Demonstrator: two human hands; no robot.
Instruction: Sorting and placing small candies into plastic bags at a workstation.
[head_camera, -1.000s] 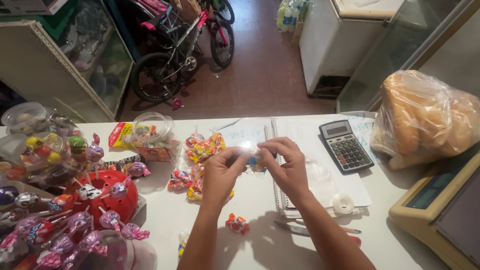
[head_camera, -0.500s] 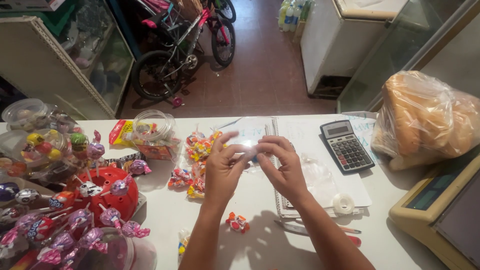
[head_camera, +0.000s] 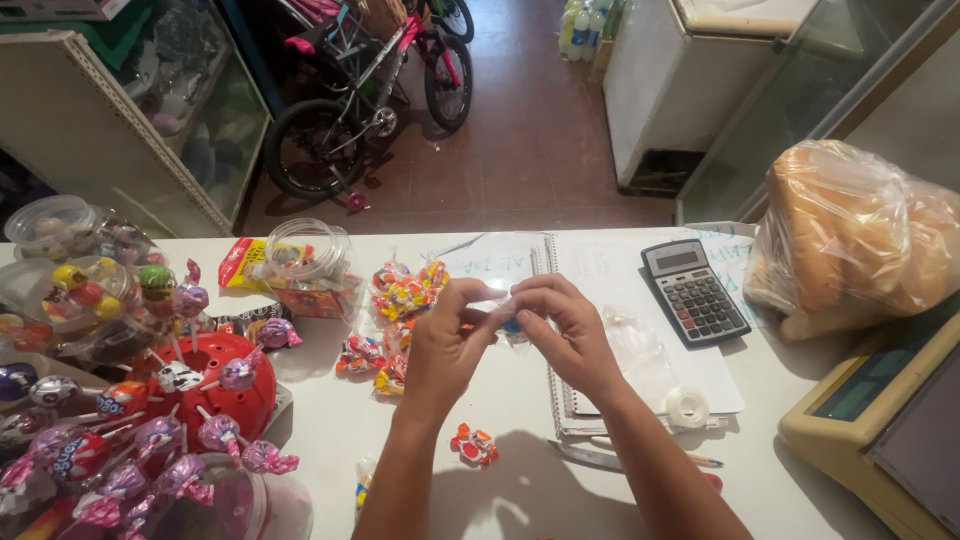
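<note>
My left hand (head_camera: 448, 345) and my right hand (head_camera: 565, 330) meet above the white counter (head_camera: 320, 420), both pinching a small clear plastic bag (head_camera: 505, 315) with something blue inside. Just left of my hands lie several small bags of colourful candy (head_camera: 400, 300). One red and white candy packet (head_camera: 473, 444) lies on the counter below my left wrist. An open spiral notebook (head_camera: 600, 270) lies under my right hand.
A red lollipop stand (head_camera: 205, 385) full of wrapped lollipops fills the left. Clear candy jars (head_camera: 305, 250) stand behind it. A calculator (head_camera: 692, 290), tape roll (head_camera: 687, 406), bagged bread (head_camera: 850, 235) and a scale (head_camera: 880, 420) are on the right. A knife (head_camera: 590, 457) lies near my right forearm.
My hands have drawn slightly nearer to me and lower, fingers still working the small clear bag. Nothing else on the counter has moved.
</note>
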